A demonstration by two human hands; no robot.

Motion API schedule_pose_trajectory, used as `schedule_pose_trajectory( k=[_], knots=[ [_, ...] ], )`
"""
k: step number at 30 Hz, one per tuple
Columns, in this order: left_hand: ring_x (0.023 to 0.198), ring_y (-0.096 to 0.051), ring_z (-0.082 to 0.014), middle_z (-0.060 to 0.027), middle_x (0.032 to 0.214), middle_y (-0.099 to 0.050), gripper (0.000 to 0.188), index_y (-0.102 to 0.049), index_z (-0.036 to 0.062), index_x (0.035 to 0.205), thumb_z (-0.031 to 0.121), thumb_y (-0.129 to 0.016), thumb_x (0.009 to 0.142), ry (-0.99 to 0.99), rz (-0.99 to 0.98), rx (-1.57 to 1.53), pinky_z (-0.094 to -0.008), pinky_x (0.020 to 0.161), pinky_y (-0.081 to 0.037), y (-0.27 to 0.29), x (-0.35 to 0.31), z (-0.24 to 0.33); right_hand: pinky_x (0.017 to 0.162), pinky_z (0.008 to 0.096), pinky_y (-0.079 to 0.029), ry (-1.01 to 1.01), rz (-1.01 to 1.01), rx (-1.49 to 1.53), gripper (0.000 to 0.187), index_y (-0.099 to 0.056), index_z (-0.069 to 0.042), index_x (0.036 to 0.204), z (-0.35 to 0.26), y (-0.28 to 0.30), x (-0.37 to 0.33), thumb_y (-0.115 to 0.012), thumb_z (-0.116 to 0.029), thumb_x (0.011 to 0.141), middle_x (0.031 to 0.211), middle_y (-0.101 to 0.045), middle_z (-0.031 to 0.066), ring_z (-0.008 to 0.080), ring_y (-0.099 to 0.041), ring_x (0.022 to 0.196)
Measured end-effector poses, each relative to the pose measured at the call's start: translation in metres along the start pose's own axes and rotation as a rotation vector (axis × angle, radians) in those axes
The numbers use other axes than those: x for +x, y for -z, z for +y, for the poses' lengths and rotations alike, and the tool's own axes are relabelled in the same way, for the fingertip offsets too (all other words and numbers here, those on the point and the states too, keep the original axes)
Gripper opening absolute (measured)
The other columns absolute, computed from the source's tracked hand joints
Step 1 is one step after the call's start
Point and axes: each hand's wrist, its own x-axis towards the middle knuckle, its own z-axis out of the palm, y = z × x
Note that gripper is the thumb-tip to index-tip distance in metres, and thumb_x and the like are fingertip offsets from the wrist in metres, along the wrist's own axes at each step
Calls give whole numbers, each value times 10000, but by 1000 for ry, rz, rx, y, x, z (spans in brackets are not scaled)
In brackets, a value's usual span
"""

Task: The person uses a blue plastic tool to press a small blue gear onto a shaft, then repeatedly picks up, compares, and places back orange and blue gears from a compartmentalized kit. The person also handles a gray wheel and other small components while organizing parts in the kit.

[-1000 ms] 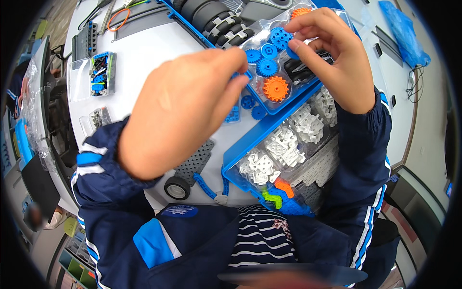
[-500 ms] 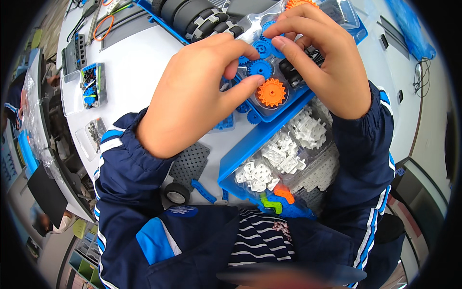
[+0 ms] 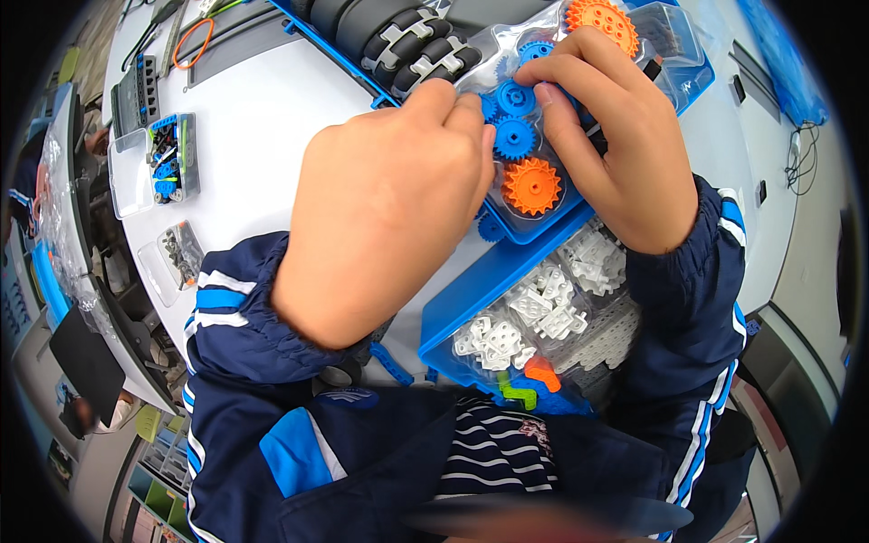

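My left hand (image 3: 389, 204) is closed at the left side of a clear compartment tray (image 3: 557, 224) set in a blue bin. Its fingertips are curled out of sight, so what they grip cannot be made out. Over the tray, my right hand (image 3: 625, 149) is bent, thumb and fingertips close together beside a blue gear (image 3: 514, 98); anything between them is hidden. Nearer to me in the tray are another blue gear (image 3: 514, 139) and an orange sprocket (image 3: 531, 187). A larger orange gear (image 3: 601, 25) sits at the far side.
Black wheels (image 3: 407, 54) fill the bin's far left. A blue box (image 3: 453, 312) holding white plastic connectors (image 3: 493, 342) stands nearer to me. On the left of the table lie a small clear box (image 3: 174, 158) of parts and another (image 3: 181, 253) with small hardware.
My left hand has moved nearer to me, and its spread thumb and fingers have closed. The right hand has shifted slightly toward me. The gears sit a little lower and farther right in view.
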Motion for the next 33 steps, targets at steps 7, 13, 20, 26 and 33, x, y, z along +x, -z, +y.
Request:
schedule_pose_trajectory(
  k=[7, 13, 20, 26, 33],
  knots=[
    [690, -683, -334, -107, 834, -697, 146, -714, 75, 1045, 171, -660, 951, -41, 11, -52, -408, 598, -539, -2, 6, -10, 781, 341, -512, 74, 26, -49, 145, -689, 3, 1064, 6, -3, -2, -656, 13, 922, 964, -603, 128, 308, -643, 871],
    [539, -554, -256, -75, 647, -551, 149, -700, 69, 1031, 142, -734, 906, -75, 3, -209, -371, 522, -430, 4, 9, -20, 787, 346, -518, 79, 36, -40, 161, -691, -2, 1076, 6, -5, -2, -662, 16, 919, 981, -615, 123, 309, -651, 884],
    [541, -397, -95, -6, 624, -421, 156, -670, 30, 1052, 89, -733, 922, -63, 86, -306, -310, 506, -328, 14, 15, -27, 777, 332, -516, 67, 15, -57, 166, -691, -5, 1074, 4, 0, -1, -655, 29, 915, 970, -609, 120, 293, -645, 865],
    [705, -504, -85, -17, 857, -600, 180, -646, -28, 1105, 119, -637, 1001, 86, 162, -381, -261, 669, -459, 22, 14, -40, 761, 318, -507, 73, -15, 6, 209, -701, -16, 1049, 1, 1, 1, -639, 83, 876, 954, -591, 104, 261, -638, 846],
    [766, -557, -93, -39, 950, -651, 220, -635, -46, 1155, 116, -608, 1009, 123, -6, -340, -252, 742, -492, 27, 11, -41, 799, 328, -524, 99, -76, -2, 260, -691, -8, 1025, -1, 4, 0, -619, 130, 816, 990, -590, 110, 271, -642, 877]
  ],
)
